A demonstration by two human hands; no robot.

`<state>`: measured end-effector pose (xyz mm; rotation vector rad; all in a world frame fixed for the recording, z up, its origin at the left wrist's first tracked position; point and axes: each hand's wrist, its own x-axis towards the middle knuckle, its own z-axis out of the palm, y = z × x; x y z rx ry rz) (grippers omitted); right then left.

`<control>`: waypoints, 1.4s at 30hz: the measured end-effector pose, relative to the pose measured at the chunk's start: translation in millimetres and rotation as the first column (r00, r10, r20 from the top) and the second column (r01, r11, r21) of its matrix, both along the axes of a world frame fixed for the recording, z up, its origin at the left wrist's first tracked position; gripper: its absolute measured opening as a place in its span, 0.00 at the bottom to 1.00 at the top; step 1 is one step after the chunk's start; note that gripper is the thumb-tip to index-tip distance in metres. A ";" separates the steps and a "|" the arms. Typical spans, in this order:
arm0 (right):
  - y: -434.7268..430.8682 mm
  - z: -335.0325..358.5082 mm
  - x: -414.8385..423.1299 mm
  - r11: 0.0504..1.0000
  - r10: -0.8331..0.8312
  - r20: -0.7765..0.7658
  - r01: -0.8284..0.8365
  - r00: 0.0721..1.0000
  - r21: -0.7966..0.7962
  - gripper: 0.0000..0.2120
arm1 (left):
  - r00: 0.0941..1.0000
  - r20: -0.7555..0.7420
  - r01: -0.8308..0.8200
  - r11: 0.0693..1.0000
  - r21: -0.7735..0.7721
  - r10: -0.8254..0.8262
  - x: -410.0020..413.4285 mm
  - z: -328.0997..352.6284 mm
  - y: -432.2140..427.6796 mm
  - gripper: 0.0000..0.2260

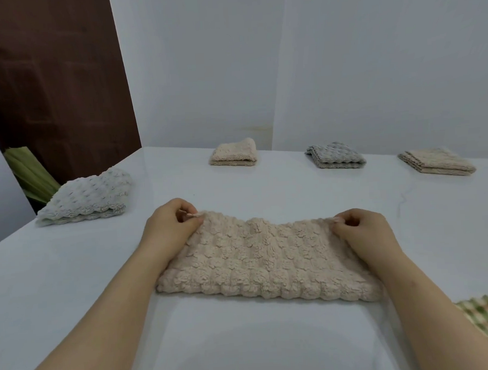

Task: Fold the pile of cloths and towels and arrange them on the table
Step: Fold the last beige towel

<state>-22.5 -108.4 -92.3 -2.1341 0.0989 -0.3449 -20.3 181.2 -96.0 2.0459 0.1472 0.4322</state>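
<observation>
A checked cloth waits nearest, at the desk's right edge. Mid-desk lies the beige towel, doubled flat. My left hand and right hand each pinch a far corner in a closed grip, I judge to square the layers. Beyond, folded and spaced apart: a white towel, a tan towel, a grey towel, a cream towel.

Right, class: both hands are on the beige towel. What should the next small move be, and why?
Probably lower the far edge flat onto the table and let go. The left hand and right hand each pinch a far corner of the towel; the edge sags between them, and the near edge already looks folded, so this fold seems nearly done.
</observation>
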 end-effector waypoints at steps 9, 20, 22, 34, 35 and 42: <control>3.8 21.9 -9.3 0.878 -0.069 0.226 -0.049 0.972 0.477 0.11 | 0.980 -0.077 0.127 0.875 -0.467 -0.183 -11.0 23.2 14.4 0.09; 2.4 29.1 -12.7 0.764 -0.095 0.310 -0.131 0.946 0.632 0.12 | 0.983 0.184 0.118 0.822 -0.556 -0.017 -18.8 41.0 12.3 0.09; 3.6 31.3 -13.9 0.765 -0.119 0.316 -0.116 0.941 0.634 0.12 | 0.985 0.170 0.137 0.778 -0.613 -0.039 -22.2 43.6 9.6 0.09; -1.0 11.5 -7.1 0.947 -0.074 -0.100 0.102 0.992 0.306 0.16 | 0.907 -0.299 0.209 0.932 -0.295 -0.297 -17.8 19.4 7.5 0.13; -0.1 10.1 -7.5 0.965 -0.054 -0.148 0.089 0.988 0.245 0.20 | 0.898 -0.325 0.252 0.952 -0.173 -0.297 -18.1 16.9 6.6 0.14; 2.3 18.8 -16.4 0.969 0.007 -0.326 -0.086 0.945 -0.231 0.35 | 0.984 -0.129 0.135 0.988 0.072 -0.125 -11.4 6.1 -7.2 0.11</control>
